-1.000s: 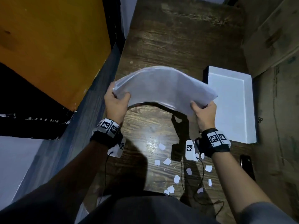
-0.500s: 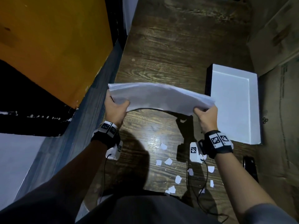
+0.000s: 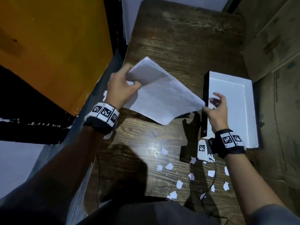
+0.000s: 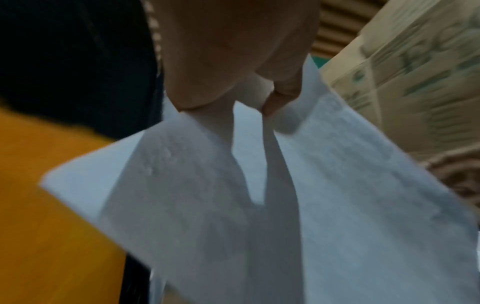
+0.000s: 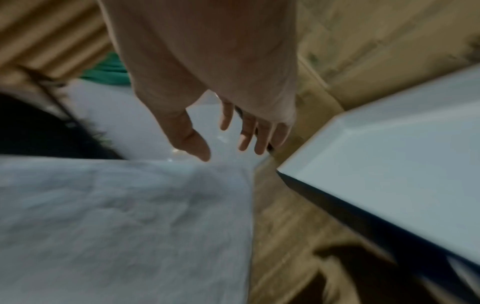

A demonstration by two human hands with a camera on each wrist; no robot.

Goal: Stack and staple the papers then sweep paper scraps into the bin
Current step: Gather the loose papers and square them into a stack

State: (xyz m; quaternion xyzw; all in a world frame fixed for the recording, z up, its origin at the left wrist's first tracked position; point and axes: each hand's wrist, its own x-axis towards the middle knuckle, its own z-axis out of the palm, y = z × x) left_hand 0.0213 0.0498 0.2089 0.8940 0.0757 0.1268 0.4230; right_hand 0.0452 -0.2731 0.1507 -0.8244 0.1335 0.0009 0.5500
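The papers [image 3: 160, 95] are held above the wooden table [image 3: 186, 39], tilted, by the left hand [image 3: 120, 90], whose thumb and fingers are pinched on the upper left corner of the stack; the same pinch is seen from the left wrist view, where the sheets [image 4: 259, 205] hang below the curled fingers [image 4: 283, 90]. The right hand [image 3: 215, 109] is seen at the stack's right corner with its fingers spread and relaxed, gripping nothing; whether the thumb touches the paper edge cannot be told. In the right wrist view the straight fingers [image 5: 249, 131] are apart from the sheets. A white tray [image 3: 240, 88] is set just beside the right hand, and paper scraps [image 3: 168, 166] are scattered on the near part of the table
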